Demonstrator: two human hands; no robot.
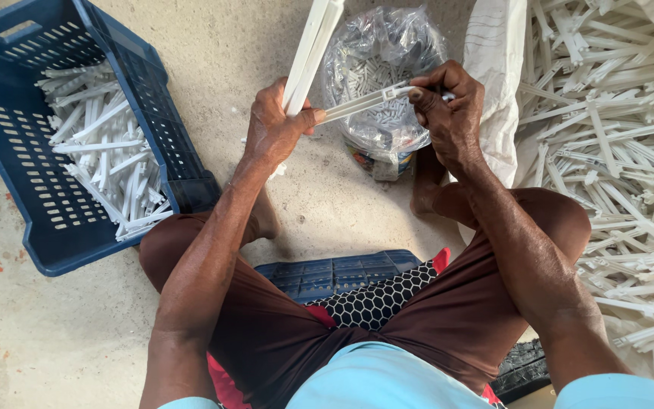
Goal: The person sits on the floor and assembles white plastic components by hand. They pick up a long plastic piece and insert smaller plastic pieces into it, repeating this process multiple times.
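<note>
Our left hand [272, 125] clamps two long white strips [310, 53] upright, plus the near end of a thinner rod [361, 104], steadying it so our right hand [448, 106] fingers can pinch its far tip over the one clear bag [380, 68]. One blue crate [77, 144] holds stripped rods; the sack [607, 151] holds too many to count.

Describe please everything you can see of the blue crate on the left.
The blue crate looks like hard plastic, with slotted walls, a perforated floor and a handle cut-out in its far wall. It sits tilted on the concrete floor, beside the person's left knee, open side up, partly filled with long white plastic pieces.
</note>
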